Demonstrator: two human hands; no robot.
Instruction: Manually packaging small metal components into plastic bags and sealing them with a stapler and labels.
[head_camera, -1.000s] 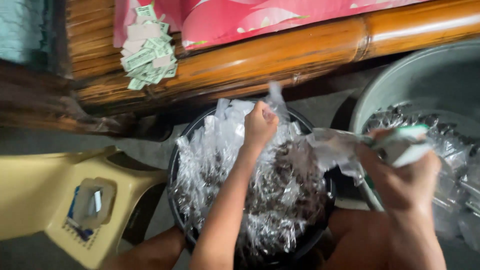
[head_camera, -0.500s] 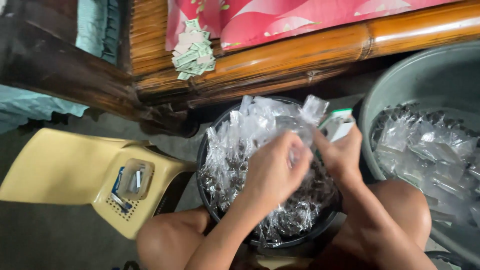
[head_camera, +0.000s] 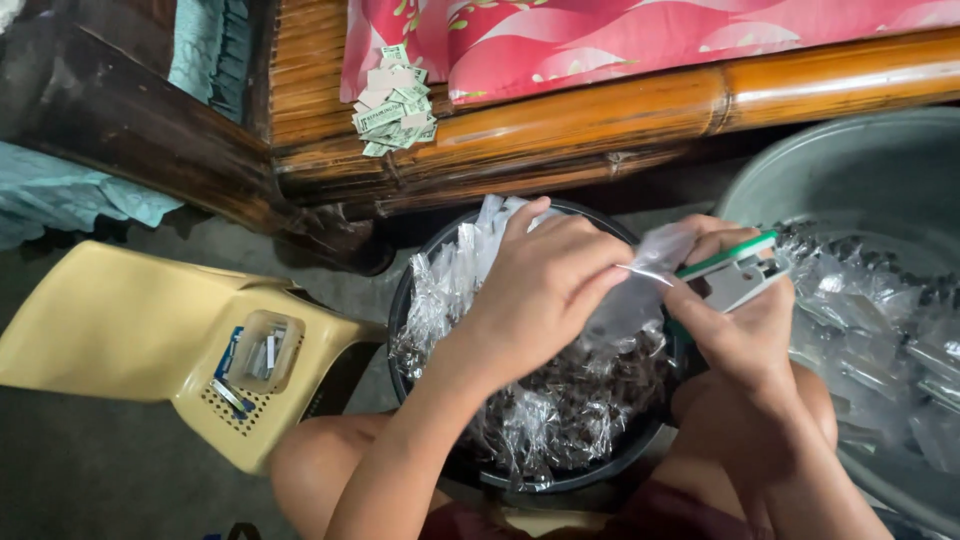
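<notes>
Left hand pinches the folded top of a small clear plastic bag, grip narrow on the film; the bag hangs over the black basin that sits between the knees. Right hand holds a green-and-white stapler, grip closed round its body, the mouth of the stapler at the bag's folded edge, just beside the left fingertips. Risks, as judged: those fingertips sit very near the stapler's mouth, so a squeeze with the fold set too shallow could nip skin; a staple off the fold would leave the bag open and let its dark contents spill back into the basin; thin film could tear if pulled while clamped. Count: one stapler, one bag in hand, two hands. One black basin, heaped with small filled bags, too many and too tangled to count. One grey tub to the right, also holding many sealed bags, uncountable. One yellow plastic stool to the left, carrying one small clear box of what look like staples. One loose stack of green paper slips on the bamboo bed frame, number unclear.
</notes>
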